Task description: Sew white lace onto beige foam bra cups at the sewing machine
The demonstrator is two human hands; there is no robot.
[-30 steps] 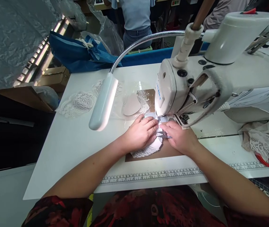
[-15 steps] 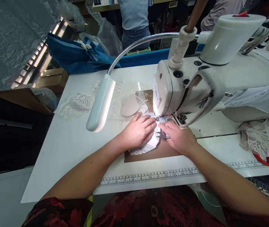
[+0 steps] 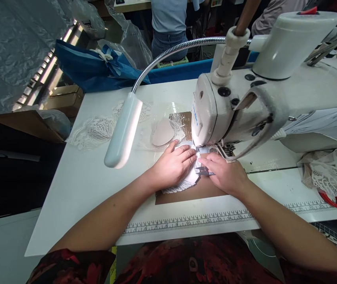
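Note:
White lace fabric (image 3: pixel 188 180) lies under the needle area of the white sewing machine (image 3: pixel 208 110), over a brown sheet (image 3: pixel 174 198). Flat on the fabric rests my left hand (image 3: pixel 174 163), fingers spread toward the presser foot. My right hand (image 3: pixel 226 171) is closed around small metal snips (image 3: pixel 203 170), whose blades point left across the fabric's edge; its thumb and forefinger touch the fabric beside the foot. A beige oval pad (image 3: pixel 163 132) sits on lace just beyond my left hand.
A lamp head (image 3: pixel 123 132) on a bent metal neck hangs over the table's left part. Lace pieces (image 3: pixel 93 132) lie at the left. Red-handled scissors (image 3: pixel 332 199) and bagged lace (image 3: pixel 330 173) are at the right. A seated person (image 3: pixel 169 27) is beyond the table.
The view has shifted slightly. Both hands stay almost in place, and the fabric shows hardly any movement.

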